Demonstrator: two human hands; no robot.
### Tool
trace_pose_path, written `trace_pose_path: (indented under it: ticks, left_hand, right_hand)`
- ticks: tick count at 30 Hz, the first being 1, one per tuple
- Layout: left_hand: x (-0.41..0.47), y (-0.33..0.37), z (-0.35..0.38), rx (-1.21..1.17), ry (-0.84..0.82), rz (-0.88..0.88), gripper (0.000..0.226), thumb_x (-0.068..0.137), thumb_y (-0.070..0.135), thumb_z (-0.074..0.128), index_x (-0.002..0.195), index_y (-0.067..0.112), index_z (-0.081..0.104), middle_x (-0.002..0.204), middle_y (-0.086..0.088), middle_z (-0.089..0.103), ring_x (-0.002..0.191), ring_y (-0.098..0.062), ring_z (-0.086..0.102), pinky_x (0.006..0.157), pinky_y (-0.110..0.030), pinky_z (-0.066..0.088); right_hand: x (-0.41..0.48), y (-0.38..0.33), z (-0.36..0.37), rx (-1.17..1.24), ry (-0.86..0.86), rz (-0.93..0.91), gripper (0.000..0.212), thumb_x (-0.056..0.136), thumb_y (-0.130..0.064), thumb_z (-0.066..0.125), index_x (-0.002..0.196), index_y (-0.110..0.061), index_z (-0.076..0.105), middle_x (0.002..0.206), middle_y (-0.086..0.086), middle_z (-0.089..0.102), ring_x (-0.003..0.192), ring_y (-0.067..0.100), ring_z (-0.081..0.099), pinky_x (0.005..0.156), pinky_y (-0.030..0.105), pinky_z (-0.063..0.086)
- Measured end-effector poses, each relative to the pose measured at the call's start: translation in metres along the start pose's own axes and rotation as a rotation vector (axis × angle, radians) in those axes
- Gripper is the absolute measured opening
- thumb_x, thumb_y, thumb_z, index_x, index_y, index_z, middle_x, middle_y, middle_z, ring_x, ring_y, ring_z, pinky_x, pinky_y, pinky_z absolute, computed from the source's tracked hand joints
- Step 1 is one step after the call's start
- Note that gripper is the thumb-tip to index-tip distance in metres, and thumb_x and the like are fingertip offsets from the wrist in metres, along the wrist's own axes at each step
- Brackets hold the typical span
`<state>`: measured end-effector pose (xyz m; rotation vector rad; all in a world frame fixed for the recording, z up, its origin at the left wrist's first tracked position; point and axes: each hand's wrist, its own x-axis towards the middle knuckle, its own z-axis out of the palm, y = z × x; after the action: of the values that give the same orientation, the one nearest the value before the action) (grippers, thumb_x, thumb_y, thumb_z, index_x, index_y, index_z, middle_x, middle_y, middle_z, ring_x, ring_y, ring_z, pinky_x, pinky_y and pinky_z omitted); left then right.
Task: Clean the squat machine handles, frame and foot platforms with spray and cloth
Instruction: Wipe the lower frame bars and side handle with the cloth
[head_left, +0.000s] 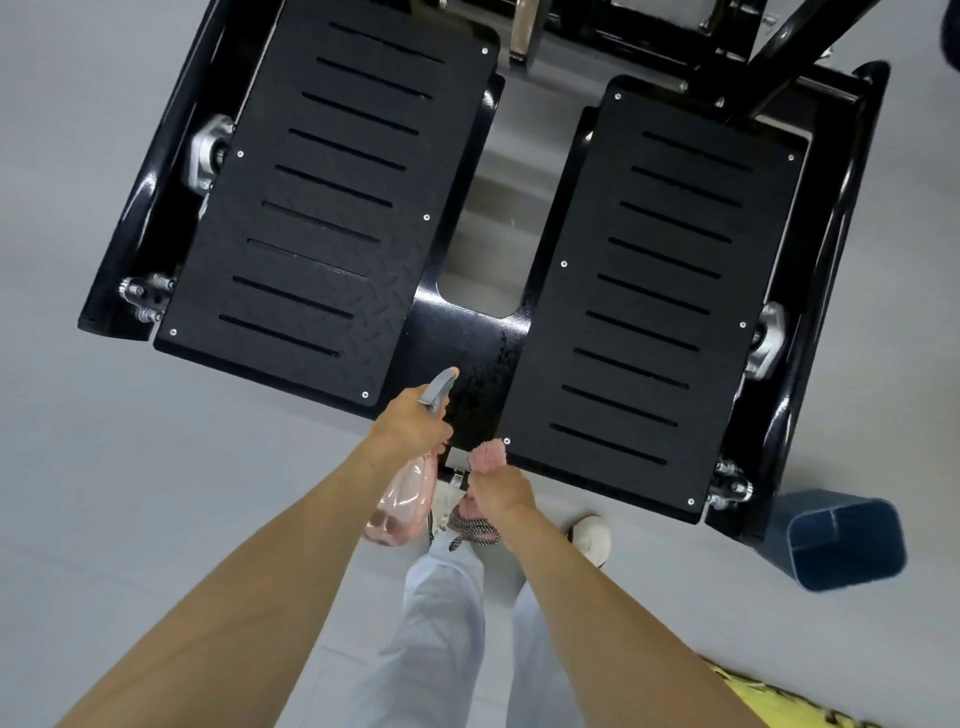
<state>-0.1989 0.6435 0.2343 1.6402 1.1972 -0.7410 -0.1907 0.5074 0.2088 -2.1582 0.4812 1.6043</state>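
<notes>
Two black slotted foot platforms lie below me, the left foot platform (322, 208) and the right foot platform (660, 312), joined by a glossy black centre plate (478, 358) that looks speckled with droplets. My left hand (410, 426) grips a pink spray bottle (402, 504) with a grey nozzle pointing at the centre plate. My right hand (501, 491) is closed on a bunched pink cloth (488, 454) just beside the bottle, at the near edge of the right platform. The black machine frame (815, 374) surrounds the platforms.
A blue bin (841, 540) stands on the grey floor to the right of the frame. My legs and a white shoe (592, 535) are directly below the platforms. A yellow item (779, 701) lies at the bottom right. Silver bearings and bolts stick out on both frame sides.
</notes>
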Motion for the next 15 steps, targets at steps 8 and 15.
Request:
trace_pose_path:
  ticks: [8,15]
  left_hand:
    - [0.011,-0.020,0.007,0.179,0.114,-0.087,0.017,0.082,0.015,0.057,0.092,0.027,0.051,0.091,-0.001,0.068,0.083,-0.021,0.069,0.082,-0.035,0.051]
    - [0.015,0.004,0.019,0.220,0.137,-0.042,0.020,0.082,0.007,0.054,0.097,0.019,0.049,0.083,-0.002,0.059,0.078,-0.022,0.060,0.067,-0.030,0.043]
  right_hand:
    - [0.005,0.007,-0.011,-0.065,0.087,-0.029,0.034,0.094,-0.020,0.045,0.117,0.003,0.056,0.115,0.018,0.062,0.104,0.033,0.061,0.087,0.040,0.053]
    - [0.006,0.016,-0.012,-0.043,0.083,-0.003,0.019,0.093,-0.022,0.045,0.095,-0.006,0.054,0.093,0.010,0.058,0.088,0.025,0.060,0.074,0.034,0.048]
